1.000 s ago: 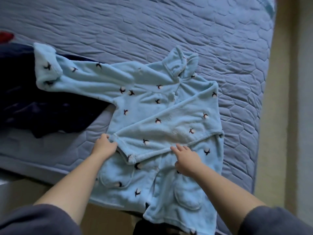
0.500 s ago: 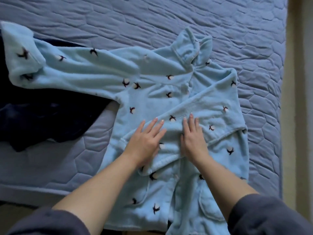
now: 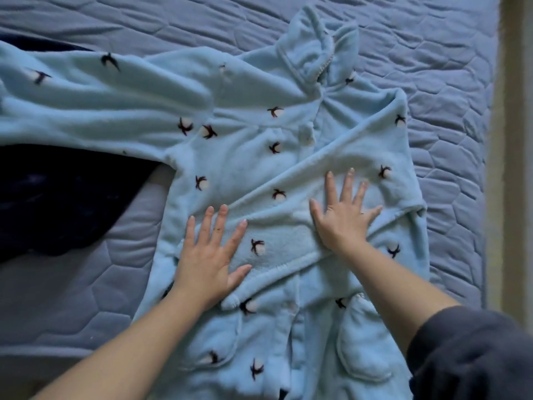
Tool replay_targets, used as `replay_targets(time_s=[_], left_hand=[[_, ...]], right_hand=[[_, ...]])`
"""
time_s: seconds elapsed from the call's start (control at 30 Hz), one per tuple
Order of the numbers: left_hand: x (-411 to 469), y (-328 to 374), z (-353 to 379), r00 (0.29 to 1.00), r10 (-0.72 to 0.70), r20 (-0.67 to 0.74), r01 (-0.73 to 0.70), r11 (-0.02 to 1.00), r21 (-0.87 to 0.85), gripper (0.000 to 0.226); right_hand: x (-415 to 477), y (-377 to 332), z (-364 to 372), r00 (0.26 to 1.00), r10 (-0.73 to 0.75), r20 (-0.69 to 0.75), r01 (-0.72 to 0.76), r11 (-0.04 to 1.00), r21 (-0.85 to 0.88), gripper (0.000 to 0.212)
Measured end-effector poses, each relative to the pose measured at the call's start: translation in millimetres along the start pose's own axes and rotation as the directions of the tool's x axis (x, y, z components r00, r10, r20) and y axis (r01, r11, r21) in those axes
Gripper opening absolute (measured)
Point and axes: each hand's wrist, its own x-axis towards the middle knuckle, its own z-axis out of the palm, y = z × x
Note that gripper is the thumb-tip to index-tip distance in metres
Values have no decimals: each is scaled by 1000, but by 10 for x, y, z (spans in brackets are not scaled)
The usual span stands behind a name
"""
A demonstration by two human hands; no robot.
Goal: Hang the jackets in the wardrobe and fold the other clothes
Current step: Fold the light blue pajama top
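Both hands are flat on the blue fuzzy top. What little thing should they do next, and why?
Probably the left hand should fetch the spread-out sleeve and fold it across the top. The other sleeve already lies folded there, under both flat hands.

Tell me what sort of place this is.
Probably a bedroom at home. A quilted blue-grey bed cover fills the view, a light blue fleece garment lies spread flat on it, and a dark garment lies heaped beside it at the left.
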Motion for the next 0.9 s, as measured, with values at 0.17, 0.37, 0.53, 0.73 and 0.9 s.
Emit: replay_targets(time_s=[0.17,0.37,0.53,0.73,0.9], left_hand=[[-96,-187,-210,993,-101,55,104,993,-49,73],[-171,-506,117,997,-45,-69,48,998,38,81],[-158,-522,48,998,-40,-38,42,998,38,79],[-281,-767,-457,995,-56,-77,57,998,5,73],[-440,-1576,-1040,884,-438,-161,392,884,-254,62]], right_hand=[[-580,-391,104,650,-749,127,758,629,-172,71],[-144,-411,115,998,53,-30,-48,989,141,71],[-446,-506,163,738,-668,96,671,709,-219,77],[-653,-860,-143,744,-636,206,666,732,-143,75],[-662,-1740,-753,721,-676,150,680,733,32,67]])
